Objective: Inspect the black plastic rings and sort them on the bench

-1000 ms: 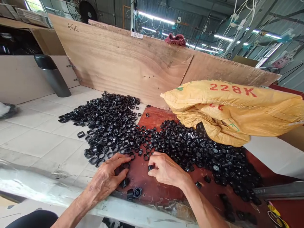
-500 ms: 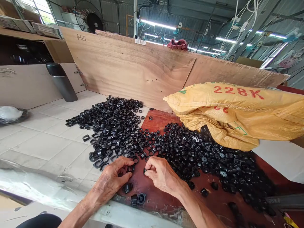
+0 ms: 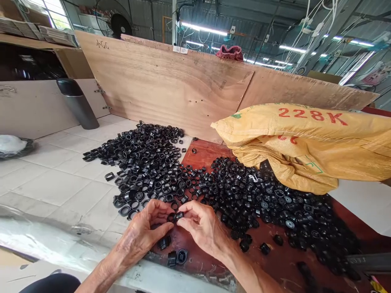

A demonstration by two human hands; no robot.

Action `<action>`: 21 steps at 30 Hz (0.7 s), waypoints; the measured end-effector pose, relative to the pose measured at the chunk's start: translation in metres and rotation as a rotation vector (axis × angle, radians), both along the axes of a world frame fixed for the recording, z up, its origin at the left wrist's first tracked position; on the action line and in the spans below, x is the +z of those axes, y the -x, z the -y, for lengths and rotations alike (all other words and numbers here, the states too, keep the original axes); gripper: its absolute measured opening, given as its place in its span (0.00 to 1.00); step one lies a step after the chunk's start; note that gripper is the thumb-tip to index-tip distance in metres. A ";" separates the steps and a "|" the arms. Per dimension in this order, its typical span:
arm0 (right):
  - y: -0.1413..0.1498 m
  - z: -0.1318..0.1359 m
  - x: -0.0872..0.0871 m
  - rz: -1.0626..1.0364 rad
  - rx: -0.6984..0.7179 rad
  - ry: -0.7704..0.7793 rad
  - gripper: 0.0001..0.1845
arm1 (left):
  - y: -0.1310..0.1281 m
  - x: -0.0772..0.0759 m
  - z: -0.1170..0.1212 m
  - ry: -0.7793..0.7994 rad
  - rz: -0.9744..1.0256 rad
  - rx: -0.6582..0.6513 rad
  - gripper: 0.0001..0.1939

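Observation:
My left hand (image 3: 152, 224) pinches a black plastic ring (image 3: 171, 217) between thumb and fingers. Against it, my right hand (image 3: 200, 228) holds a small black cap (image 3: 179, 216) in its fingertips; the two parts meet, and I cannot tell whether they are joined. Just below my hands, several black assembled-looking parts (image 3: 181, 256) lie near the table's front edge. Behind my left hand spreads a heap of black rings (image 3: 146, 156), and to the right of my right hand a heap of black caps (image 3: 244, 195).
A plywood board (image 3: 171, 89) stands along the back. On the right, a yellow woven sack (image 3: 293, 142) lies over the cap heap. A dark flask (image 3: 78, 105) stands at the back left, near a clear plastic bag with white contents (image 3: 14, 145).
My right hand has moved left, bringing its cap up against the ring in my left hand. My left hand has stayed nearly in place. The camera view has shifted slightly.

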State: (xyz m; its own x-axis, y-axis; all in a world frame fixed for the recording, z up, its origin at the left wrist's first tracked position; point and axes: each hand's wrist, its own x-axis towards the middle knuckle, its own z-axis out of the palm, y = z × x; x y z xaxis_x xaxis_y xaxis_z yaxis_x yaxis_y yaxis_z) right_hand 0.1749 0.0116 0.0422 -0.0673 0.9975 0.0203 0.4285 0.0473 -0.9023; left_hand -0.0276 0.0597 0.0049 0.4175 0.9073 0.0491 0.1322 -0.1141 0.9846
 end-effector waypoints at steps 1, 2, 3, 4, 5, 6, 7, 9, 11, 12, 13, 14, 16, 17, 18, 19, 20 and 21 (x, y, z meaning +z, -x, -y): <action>0.002 0.000 0.001 0.002 -0.006 -0.022 0.08 | 0.000 0.002 0.001 0.001 0.007 -0.013 0.10; 0.004 0.000 0.002 0.006 -0.010 -0.049 0.08 | 0.001 0.003 0.002 -0.002 0.011 -0.025 0.10; 0.005 0.000 0.002 0.008 -0.010 -0.079 0.07 | 0.001 0.005 0.003 -0.006 0.016 -0.033 0.10; 0.006 0.000 0.002 0.006 -0.008 -0.107 0.07 | 0.003 0.006 0.004 -0.008 0.022 -0.038 0.10; 0.007 -0.001 0.001 0.001 -0.004 -0.129 0.07 | 0.004 0.007 0.004 -0.010 0.025 -0.043 0.10; 0.007 -0.001 0.000 -0.009 0.000 -0.143 0.07 | 0.005 0.008 0.004 -0.010 0.022 -0.053 0.10; 0.008 -0.001 -0.002 -0.019 -0.002 -0.149 0.07 | 0.006 0.008 0.005 -0.011 0.010 -0.067 0.10; 0.008 -0.001 -0.005 -0.042 -0.023 -0.148 0.07 | 0.009 0.008 0.004 -0.045 -0.026 -0.086 0.09; 0.008 -0.002 -0.007 -0.067 -0.041 -0.139 0.06 | 0.011 0.007 0.003 -0.136 -0.062 -0.088 0.09; 0.008 -0.002 -0.008 -0.081 -0.045 -0.135 0.06 | 0.012 0.005 0.002 -0.198 -0.076 -0.080 0.09; 0.008 -0.001 -0.007 -0.093 -0.043 -0.133 0.06 | 0.013 0.004 0.001 -0.265 -0.086 -0.069 0.09; 0.008 -0.001 -0.007 -0.103 -0.038 -0.129 0.06 | 0.013 0.003 0.001 -0.327 -0.093 -0.060 0.09; 0.009 -0.001 -0.005 -0.107 -0.034 -0.119 0.05 | 0.013 0.002 0.000 -0.421 -0.098 -0.053 0.08; 0.010 0.000 -0.005 -0.113 -0.043 -0.111 0.05 | 0.013 0.001 -0.001 -0.456 -0.096 -0.055 0.09; 0.011 0.000 -0.005 -0.126 -0.057 -0.100 0.07 | 0.013 0.001 -0.001 -0.487 -0.088 -0.058 0.09; 0.013 0.001 -0.005 -0.147 -0.070 -0.090 0.09 | 0.013 0.001 -0.001 -0.513 -0.077 -0.066 0.10; 0.014 0.001 -0.006 -0.173 -0.078 -0.079 0.10 | 0.013 0.001 -0.001 -0.535 -0.064 -0.075 0.11; 0.015 0.001 -0.008 -0.197 -0.079 -0.066 0.11 | 0.013 0.000 -0.001 -0.554 -0.051 -0.084 0.12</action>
State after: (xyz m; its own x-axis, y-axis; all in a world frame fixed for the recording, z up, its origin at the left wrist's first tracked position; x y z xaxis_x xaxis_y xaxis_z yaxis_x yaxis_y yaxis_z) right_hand 0.1598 0.0103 0.0344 0.0231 0.9956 0.0912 0.2487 0.0826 -0.9651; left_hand -0.0402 0.0608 0.0054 0.5015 0.7152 0.4869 0.1467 -0.6249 0.7668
